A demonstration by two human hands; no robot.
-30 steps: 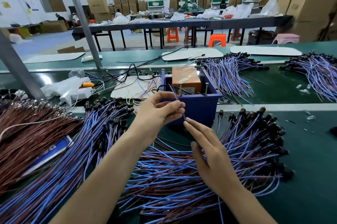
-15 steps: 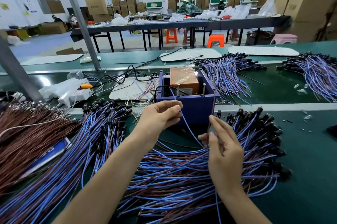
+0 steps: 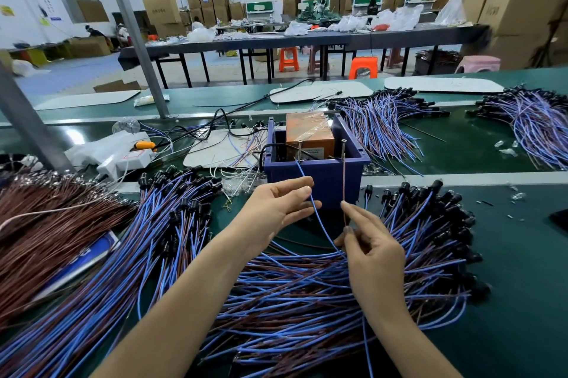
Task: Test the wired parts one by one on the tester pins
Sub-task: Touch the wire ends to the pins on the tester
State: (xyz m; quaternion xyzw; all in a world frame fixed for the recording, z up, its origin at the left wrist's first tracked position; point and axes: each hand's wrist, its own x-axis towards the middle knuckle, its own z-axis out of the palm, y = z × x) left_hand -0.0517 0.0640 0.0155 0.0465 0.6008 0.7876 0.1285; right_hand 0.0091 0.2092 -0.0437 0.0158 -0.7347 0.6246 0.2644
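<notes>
Left hand [image 3: 276, 207] pinching blue wire [image 3: 322, 225], tester [image 3: 319, 178] just beyond

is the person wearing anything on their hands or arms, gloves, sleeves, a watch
Nothing worn shows. The left hand and right hand have no gloves or rings in view, and both forearms are bare down to the frame edge: no sleeves, watch or wristband. The nails look short and unpainted.

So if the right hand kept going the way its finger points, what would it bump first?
Probably the front wall of the blue tester box, just past the right hand, which pinches a brown wire. Depth is hard to judge here.
</notes>
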